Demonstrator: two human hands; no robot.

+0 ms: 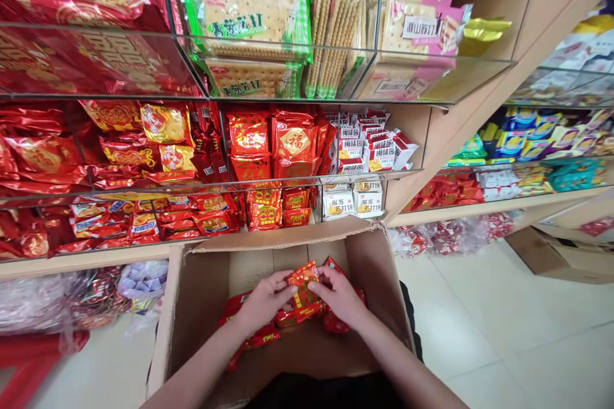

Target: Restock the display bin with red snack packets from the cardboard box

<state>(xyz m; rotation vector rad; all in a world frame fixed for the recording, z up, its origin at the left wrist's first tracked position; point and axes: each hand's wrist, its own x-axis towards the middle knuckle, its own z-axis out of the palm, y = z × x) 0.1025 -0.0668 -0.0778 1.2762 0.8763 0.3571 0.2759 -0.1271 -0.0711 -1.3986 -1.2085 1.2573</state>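
Between my two hands is a small red snack packet (303, 294) with yellow print, held over an open cardboard box (378, 332). My left hand (271, 297) grips its left edge, thumb on the front. On the right edge, my right hand (338, 294) pinches it the same way, its thumb near the upper part. Several more red packets (261, 337) lie in the box beneath and beside my hands, partly covered by them.
Behind the box rise shelves with clear dividers, holding red packets (293, 144), white-and-red packets (352, 147) and green-edged cracker packs (254, 16). Bagged goods (446, 235) lie under the right shelf. Another cardboard box (566, 255) stands on the tiled floor (480, 307).
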